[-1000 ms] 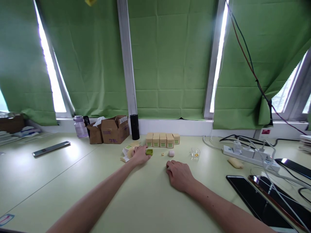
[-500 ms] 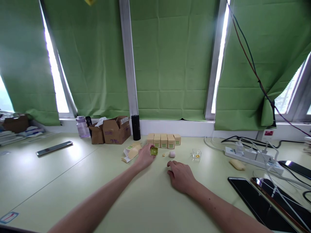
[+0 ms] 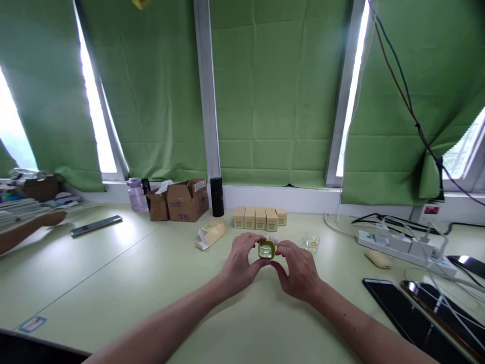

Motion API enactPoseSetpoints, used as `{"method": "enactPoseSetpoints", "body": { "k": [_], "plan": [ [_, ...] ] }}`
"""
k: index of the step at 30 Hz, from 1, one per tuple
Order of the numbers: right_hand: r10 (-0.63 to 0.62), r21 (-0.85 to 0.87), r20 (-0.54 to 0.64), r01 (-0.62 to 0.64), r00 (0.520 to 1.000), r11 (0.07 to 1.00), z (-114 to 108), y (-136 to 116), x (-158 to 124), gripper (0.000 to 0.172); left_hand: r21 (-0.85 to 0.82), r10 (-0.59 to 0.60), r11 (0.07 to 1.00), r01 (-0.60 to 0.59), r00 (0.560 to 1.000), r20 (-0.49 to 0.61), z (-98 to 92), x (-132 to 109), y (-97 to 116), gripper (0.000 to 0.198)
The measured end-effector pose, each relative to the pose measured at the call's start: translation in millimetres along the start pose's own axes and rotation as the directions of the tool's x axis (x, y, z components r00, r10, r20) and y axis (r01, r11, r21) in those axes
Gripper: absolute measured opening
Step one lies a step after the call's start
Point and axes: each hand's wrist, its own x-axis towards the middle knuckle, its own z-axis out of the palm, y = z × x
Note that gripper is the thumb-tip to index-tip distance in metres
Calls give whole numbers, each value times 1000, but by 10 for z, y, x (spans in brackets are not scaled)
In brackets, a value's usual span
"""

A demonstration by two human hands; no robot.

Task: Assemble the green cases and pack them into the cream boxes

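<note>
Between both hands, a small olive-green square case (image 3: 267,249) with a pale, glassy centre is held just over the table. My left hand (image 3: 243,260) pinches its left side with thumb and finger. On its right side my right hand (image 3: 297,268) grips it the same way. A small pale pink piece (image 3: 273,238) lies behind the case, partly covered. Further right stands a clear plastic container (image 3: 311,242) with a yellow spot inside. Several small tan boxes (image 3: 260,219) with green squares stand in a row behind.
An opened tan carton (image 3: 212,234) lies left of my hands. Behind are a brown cardboard box (image 3: 185,202) and a black cylinder (image 3: 216,197). Phones (image 3: 394,308) and a white power strip (image 3: 405,250) are at right. Another person's hand (image 3: 49,219) is far left.
My left hand has brought the green case right and nearer. My right hand has closed on its other side. Another person's hand has appeared at the far left, and the view has shifted slightly.
</note>
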Motion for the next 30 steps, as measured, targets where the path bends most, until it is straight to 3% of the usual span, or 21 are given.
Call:
{"method": "enactPoseSetpoints", "body": {
  "k": [4,9,16,26,30],
  "plan": [
    [-110,-4,-69,110,992,994,-25,-37,62,23,-45,17,999,-17,1000,0,26,-38,-47,35],
    [-113,-48,-59,111,992,993,-47,-62,79,26,-208,-156,965,160,987,35,58,-19,-40,29],
    [-71,-57,-4,70,997,996,-11,-52,52,34,-397,-288,847,353,933,215,72,37,-79,64],
    [-35,-2,24,35,999,999,-6,-49,56,38,-415,-322,812,410,909,265,123,1,-143,73],
    [74,93,58,-79,996,992,-22,-52,60,43,-400,-265,860,317,947,180,63,1,-145,53]
  ]
}}
